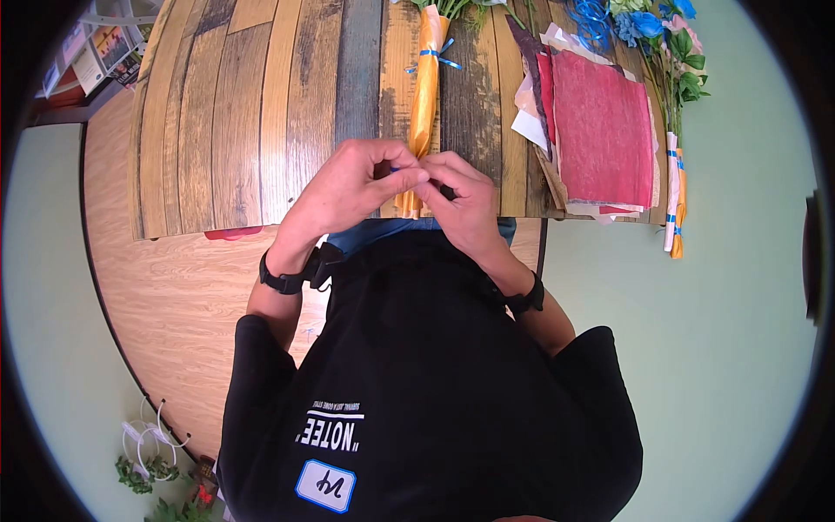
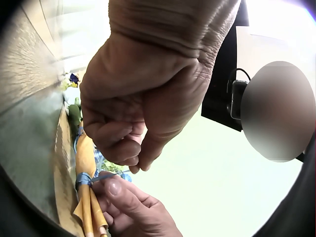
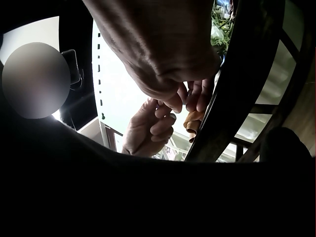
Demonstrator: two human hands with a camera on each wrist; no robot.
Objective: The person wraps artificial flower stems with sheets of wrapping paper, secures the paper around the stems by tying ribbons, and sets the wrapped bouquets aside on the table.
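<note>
Tabletop of wooden planks in mixed brown, tan and grey-blue (image 1: pixel 296 87): spread before me from 9 to 3 o'clock, its near edge at my waist. Stack of rectangular paper sheets, deep pink on top with dark, white and tan edges beneath (image 1: pixel 604 130): on the tabletop, 2 to 3 o'clock from my hands. Pair of long, slim flower bundles, one stem wrap white, the other orange, with blue ties (image 1: pixel 675 196): just beyond the stack, blue, pink and pale green blooms toward 2 o'clock, wrapped ends reaching past the near edge at about 3 o'clock. Long bouquet wrapped in golden-yellow paper (image 1: pixel 424 100): lies lengthwise on the tabletop, leafy end at 12 o'clock, flared paper end at 6 o'clock, under and between my hands. My left hand (image 1: pixel 352 187): on the bouquet's 9 o'clock side, fingertips together, clamped on the loose strand of ribbon. My right hand (image 1: pixel 465 204): on the 3 o'clock side, thumb and finger closed on the same strand nearer the bouquet, tips meeting the left ones. Narrow blue ribbon tied in a bow (image 1: pixel 437 56): around the upper wrap, toward 12 o'clock. Blue ribbon band with loose strand (image 2: pixel 84 178): around the lower wrap, strand running to my fingertips.
</note>
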